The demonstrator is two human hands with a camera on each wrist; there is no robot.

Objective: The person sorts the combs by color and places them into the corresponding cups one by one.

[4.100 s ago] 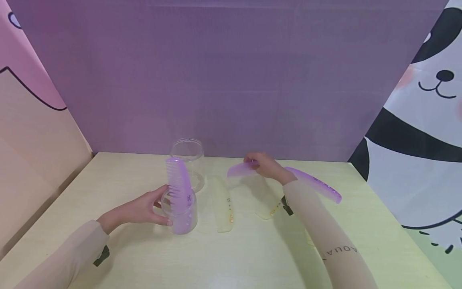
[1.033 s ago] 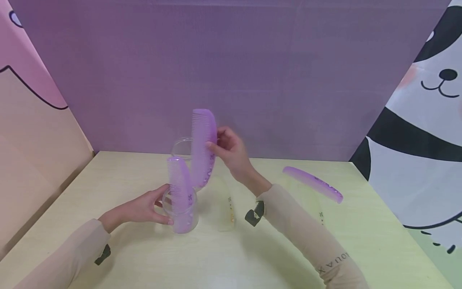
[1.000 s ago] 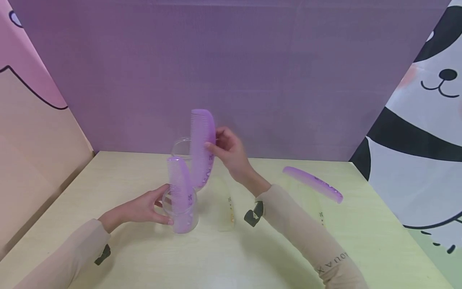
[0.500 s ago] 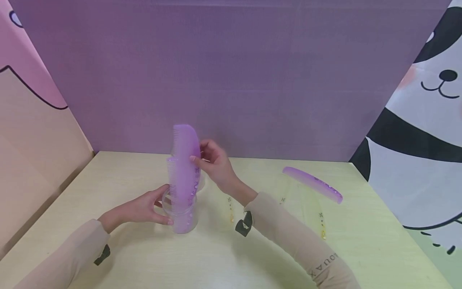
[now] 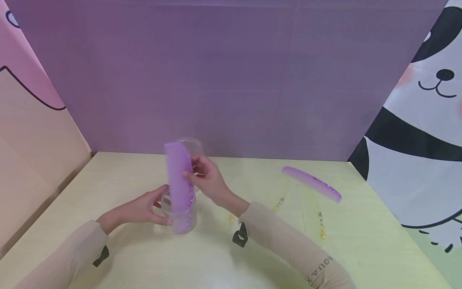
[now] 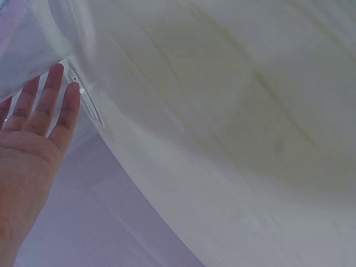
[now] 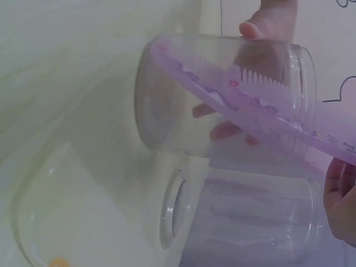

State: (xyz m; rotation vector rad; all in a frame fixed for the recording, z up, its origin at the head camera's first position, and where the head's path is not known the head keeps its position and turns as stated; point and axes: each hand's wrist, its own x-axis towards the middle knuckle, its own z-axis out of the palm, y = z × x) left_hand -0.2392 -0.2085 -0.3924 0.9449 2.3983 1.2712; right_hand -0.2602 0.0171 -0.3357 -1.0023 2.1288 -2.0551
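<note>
My left hand (image 5: 142, 208) holds a clear cylindrical jar (image 5: 193, 220) upright on the table, thumb in front, fingers behind. In the left wrist view those fingers (image 6: 41, 114) lie against the clear wall. My right hand (image 5: 213, 182) pinches a translucent purple comb (image 5: 177, 160) by its spine, its lower end inside the jar. From the right wrist, the comb (image 7: 222, 103) slants through the jar (image 7: 161, 130), spine and printed marks showing. Another purple comb stands in this jar, mostly covered by the held one in the head view.
Behind stands a second clear jar (image 5: 196, 146), partly hidden by the held comb and right hand. A purple comb (image 5: 312, 184) lies at right. Pale yellow see-through combs lie nearby, one with a printed spine (image 5: 321, 224), another partly under the right sleeve (image 5: 285, 233).
My right hand picked up the comb from the table, carried it left over the front jar, and lowered it inside. The left hand stays on the jar.
</note>
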